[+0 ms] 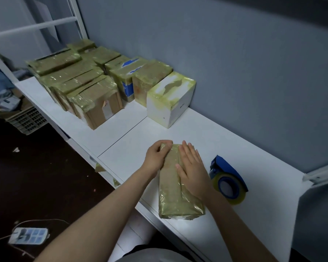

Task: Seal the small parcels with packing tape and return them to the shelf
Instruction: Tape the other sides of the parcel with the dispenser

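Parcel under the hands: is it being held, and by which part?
The left hand pinches the parcel at its far end, fingers curled over the top edge. The right hand lies flat on the top face, pressing rather than gripping.

Roughly eleven parcels (pixel 96 103), one tape dispenser (pixel 228 179).

parcel (pixel 175 193): tape-wrapped, flat on shelf (pixel 235 140) | tape dispenser (pixel 228 181): just beside
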